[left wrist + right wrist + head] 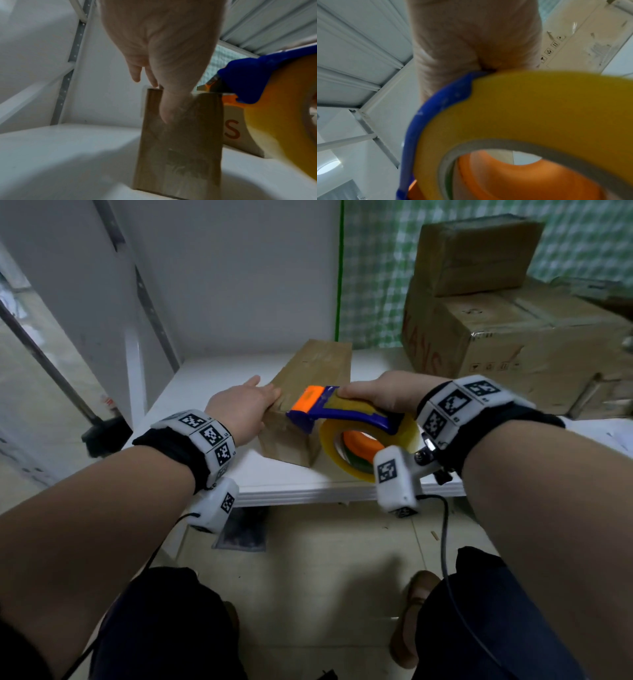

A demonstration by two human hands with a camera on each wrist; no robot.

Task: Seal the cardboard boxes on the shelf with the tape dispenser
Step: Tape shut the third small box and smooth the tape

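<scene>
A small brown cardboard box (308, 371) lies lengthwise on the white shelf (205, 378). My left hand (267, 402) holds its near left corner, with the thumb (164, 111) down the near face and the fingers over the top edge. My right hand (363, 395) grips a blue and orange tape dispenser (342, 416) that carries a yellow tape roll (363, 453). The dispenser's orange front end sits at the near top edge of the box. In the left wrist view the dispenser (254, 82) reaches the top right corner of the box (180, 155). The tape roll (530, 108) fills the right wrist view below my right hand (471, 40).
A large cardboard box (513, 344) with red lettering stands at the back right of the shelf, with a smaller box (479, 254) on top of it. A green checked curtain (376, 268) hangs behind. The shelf's front edge (308, 494) runs just below my wrists.
</scene>
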